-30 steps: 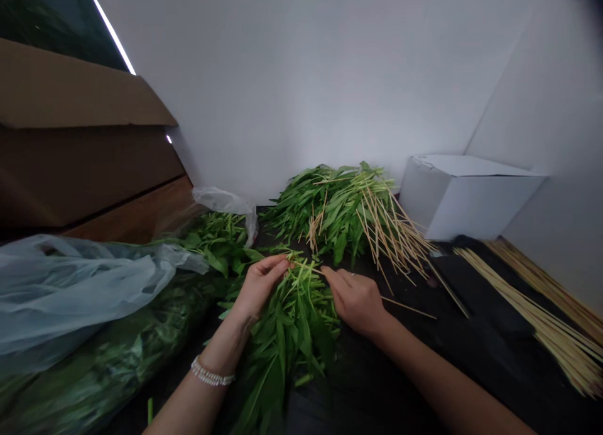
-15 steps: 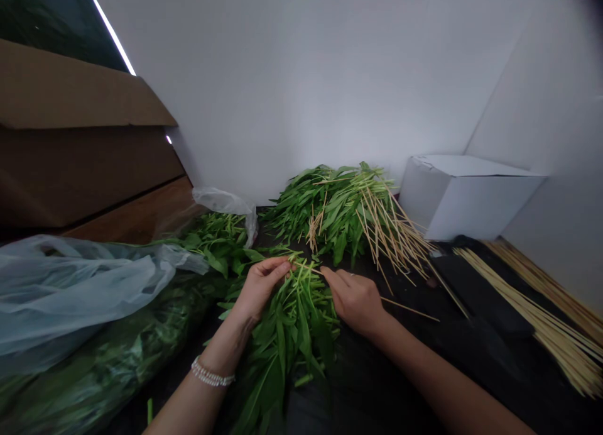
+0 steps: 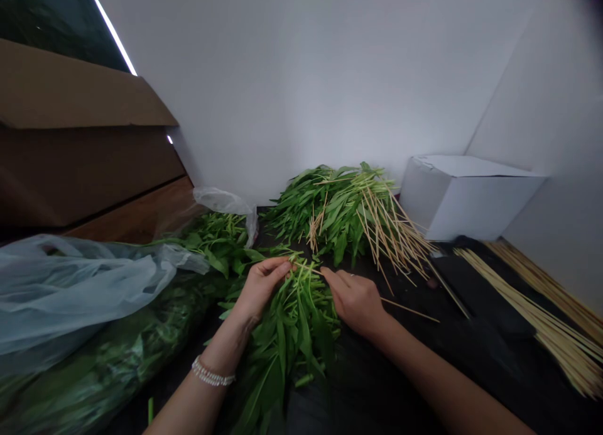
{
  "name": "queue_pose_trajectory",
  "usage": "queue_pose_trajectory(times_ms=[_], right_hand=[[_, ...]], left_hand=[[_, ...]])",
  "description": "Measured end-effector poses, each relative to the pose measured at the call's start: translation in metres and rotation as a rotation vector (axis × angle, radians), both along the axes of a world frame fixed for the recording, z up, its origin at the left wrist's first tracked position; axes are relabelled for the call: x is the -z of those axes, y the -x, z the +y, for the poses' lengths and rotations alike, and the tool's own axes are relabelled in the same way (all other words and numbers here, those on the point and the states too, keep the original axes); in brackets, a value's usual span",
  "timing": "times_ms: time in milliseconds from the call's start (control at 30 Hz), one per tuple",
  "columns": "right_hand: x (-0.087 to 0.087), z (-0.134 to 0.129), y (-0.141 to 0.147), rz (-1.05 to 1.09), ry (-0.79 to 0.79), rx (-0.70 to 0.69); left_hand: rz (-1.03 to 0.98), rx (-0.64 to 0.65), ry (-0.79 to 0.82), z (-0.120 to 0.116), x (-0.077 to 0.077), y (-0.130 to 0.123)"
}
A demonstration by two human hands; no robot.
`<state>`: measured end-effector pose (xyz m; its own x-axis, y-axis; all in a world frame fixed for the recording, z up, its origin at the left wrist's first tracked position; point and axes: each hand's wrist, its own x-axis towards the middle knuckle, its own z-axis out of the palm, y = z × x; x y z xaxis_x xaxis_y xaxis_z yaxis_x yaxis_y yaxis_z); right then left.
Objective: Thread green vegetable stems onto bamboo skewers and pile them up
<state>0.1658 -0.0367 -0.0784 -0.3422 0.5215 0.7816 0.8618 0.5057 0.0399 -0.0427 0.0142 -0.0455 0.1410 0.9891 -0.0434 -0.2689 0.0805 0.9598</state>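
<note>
My right hand [image 3: 355, 300] is closed around a thin bamboo skewer [image 3: 409, 310]. One end sticks out behind the fist, and the front part reaches toward my left hand. My left hand [image 3: 261, 287], with a beaded bracelet on its wrist, pinches a green stem end at the skewer's tip; the fingers hide just how the two meet. Below and between both hands lies a bunch of long-leaved greens [image 3: 292, 341], cut stems toward the far side. Beyond them rests a pile of leafy greens [image 3: 311, 199] with several skewers [image 3: 393, 227] sticking out to the right.
Clear plastic bags [image 3: 85, 297] of greens fill the left side, with a cardboard box [image 3: 70, 165] behind. At the right stand a white box [image 3: 475, 193], a flat black object [image 3: 490, 297] and loose bamboo skewers [image 3: 537, 322]. A white wall [image 3: 301, 83] closes off the back.
Almost nothing differs. Both hands keep the same hold on the stem and skewer in the same place.
</note>
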Motion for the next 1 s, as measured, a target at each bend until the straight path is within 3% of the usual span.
queue_pose_trajectory(times_ms=[1000], right_hand=[[0.0013,-0.0008,0.0011,-0.016,-0.003,0.023]], left_hand=[[0.096,-0.019,-0.075,0.002,0.0028,0.0015]])
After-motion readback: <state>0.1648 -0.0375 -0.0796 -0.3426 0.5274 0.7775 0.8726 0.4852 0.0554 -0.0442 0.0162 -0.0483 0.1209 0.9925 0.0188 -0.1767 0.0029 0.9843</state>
